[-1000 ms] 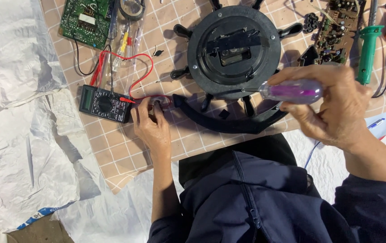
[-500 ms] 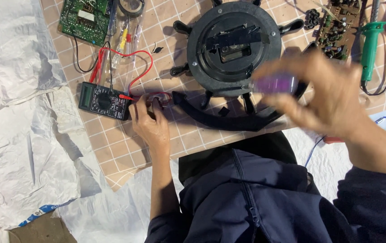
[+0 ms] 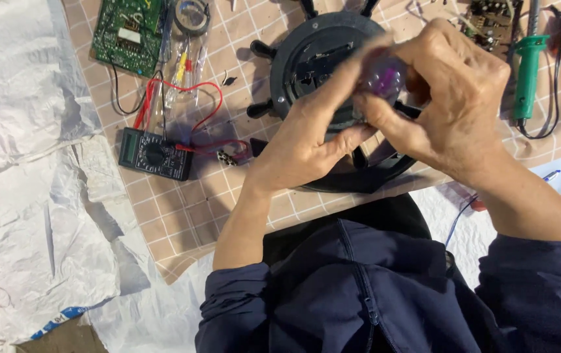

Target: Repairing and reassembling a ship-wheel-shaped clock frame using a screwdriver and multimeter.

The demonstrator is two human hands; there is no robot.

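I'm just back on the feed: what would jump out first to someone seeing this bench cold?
First, the two hands meeting at centre: the right hand grips a translucent purple tool handle, and the left hand touches it from below. Right behind them lies a round black housing with knobs around its rim, on the tiled mat. To the left sit a dark multimeter with red leads and a green circuit board.

The multimeter (image 3: 155,154) lies left of the round clock housing (image 3: 306,59), the circuit board (image 3: 128,33) behind it, the soldering iron (image 3: 527,72) far right.
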